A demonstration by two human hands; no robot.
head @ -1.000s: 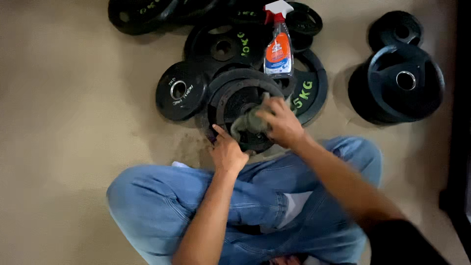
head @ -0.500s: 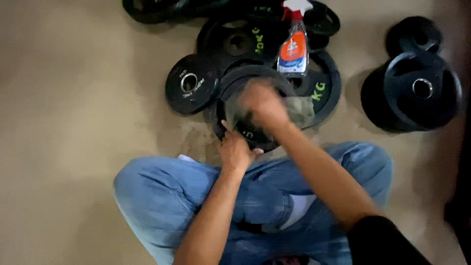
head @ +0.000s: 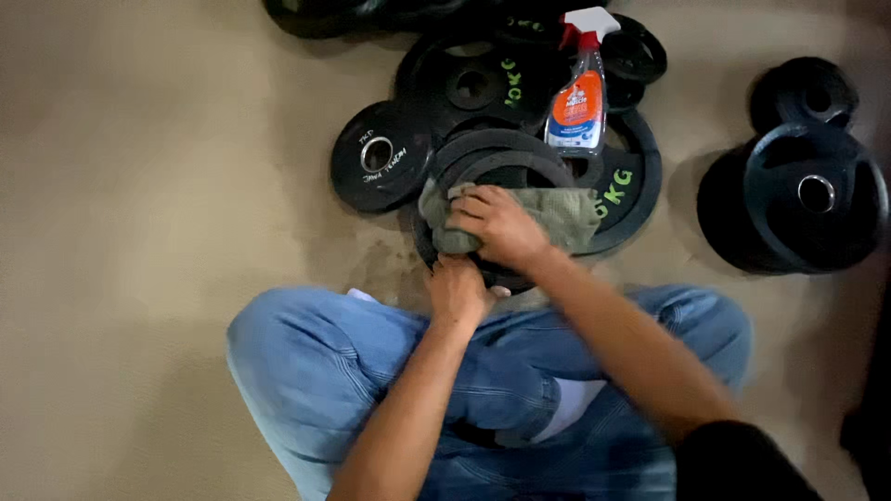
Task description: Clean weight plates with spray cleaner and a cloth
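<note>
Below, tan floor (head: 139, 186) bears scattered black plates. Right hand (head: 497, 225) presses a green cloth (head: 557, 213) onto the nearest plate (head: 506, 167); left hand (head: 457, 292) grips its near rim. Spray bottle (head: 577, 93) stands just behind; stacked plates (head: 807, 195) lie well right.

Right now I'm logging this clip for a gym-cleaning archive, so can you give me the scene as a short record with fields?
Setting: beige floor, seen from above
Person: seated cross-legged in blue jeans
Right hand: presses a grey-green cloth onto a black weight plate
Left hand: grips that plate's near edge
Spray bottle: upright on the plates behind, white trigger, orange label
Other plates: small plate to the left, separate stack to the right
</note>
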